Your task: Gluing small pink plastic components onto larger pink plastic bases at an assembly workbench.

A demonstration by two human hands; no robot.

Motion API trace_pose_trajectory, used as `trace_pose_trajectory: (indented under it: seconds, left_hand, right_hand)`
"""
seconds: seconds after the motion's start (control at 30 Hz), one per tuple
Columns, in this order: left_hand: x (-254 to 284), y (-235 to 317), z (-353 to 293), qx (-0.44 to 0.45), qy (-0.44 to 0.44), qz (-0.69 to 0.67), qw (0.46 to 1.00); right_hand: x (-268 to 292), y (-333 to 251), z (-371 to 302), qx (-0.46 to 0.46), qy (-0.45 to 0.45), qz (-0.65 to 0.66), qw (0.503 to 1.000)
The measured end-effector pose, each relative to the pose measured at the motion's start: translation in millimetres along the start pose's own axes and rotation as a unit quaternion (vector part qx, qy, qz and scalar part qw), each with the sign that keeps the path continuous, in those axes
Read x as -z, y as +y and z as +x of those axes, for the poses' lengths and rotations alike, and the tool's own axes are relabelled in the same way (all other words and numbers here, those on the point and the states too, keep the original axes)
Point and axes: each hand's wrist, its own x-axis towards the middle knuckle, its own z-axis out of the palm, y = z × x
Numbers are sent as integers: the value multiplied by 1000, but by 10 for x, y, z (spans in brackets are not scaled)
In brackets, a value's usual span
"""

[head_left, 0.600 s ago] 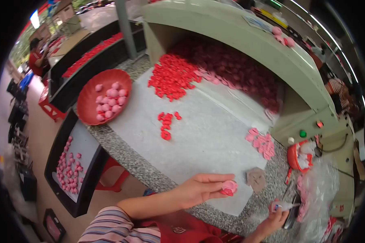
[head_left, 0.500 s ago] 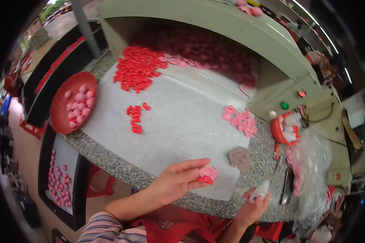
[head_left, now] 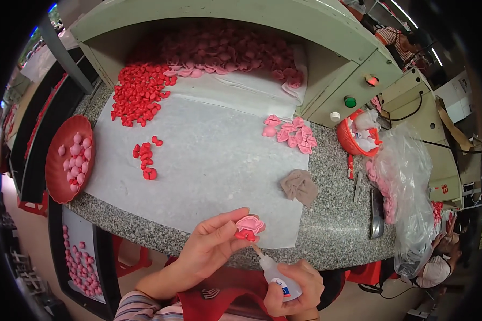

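Note:
My left hand (head_left: 213, 242) pinches a pink moulded shell piece (head_left: 250, 223) together with a glossy red piece (head_left: 245, 235) at its lower edge, above the front of the white paper sheet (head_left: 209, 160). Wrapped round a white squeeze bottle (head_left: 276, 274) is my right hand (head_left: 301, 289). The bottle is tilted, its thin nozzle pointing up and left, with the tip close beneath the red piece. Whether the tip touches it I cannot tell. A few red pieces (head_left: 146, 155) lie on the left of the paper, and several pink shells (head_left: 292, 134) on its right.
A large red heap (head_left: 139, 93) and pink shells (head_left: 235, 51) fill the cabinet opening. A red bowl (head_left: 52, 174) of pink balls stands left. A grey-brown cloth (head_left: 300, 186), an orange basket (head_left: 348, 140) of bottles and a clear plastic bag (head_left: 409, 187) are right. Co-workers sit beyond.
My right hand has brought the squeeze bottle leftward and turned its nozzle up toward the pieces in my left hand. My left hand keeps its pinch. The whole view has shifted.

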Motion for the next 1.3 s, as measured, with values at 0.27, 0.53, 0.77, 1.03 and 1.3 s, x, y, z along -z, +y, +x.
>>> trace_pose_trajectory:
  seconds: [0.27, 0.53, 0.77, 1.03, 1.3]
  left_hand:
    - [-47, 44, -9, 4, 15, 33, 999]
    - [-67, 45, -9, 15, 19, 50, 998]
    - [-83, 38, -15, 12, 31, 63, 997]
    - [-94, 30, -13, 11, 33, 65, 997]
    - [-98, 30, -5, 13, 38, 68, 997]
  right_hand:
    - [-27, -15, 64, 1, -14, -7, 1000]
    - [-56, -7, -14, -1, -1, -27, 1000]
    - [-38, -20, 3, 0, -5, -24, 1000]
    - [-8, -31, 12, 3, -16, -31, 999]
    - [9, -35, 24, 2, -27, -28, 999]
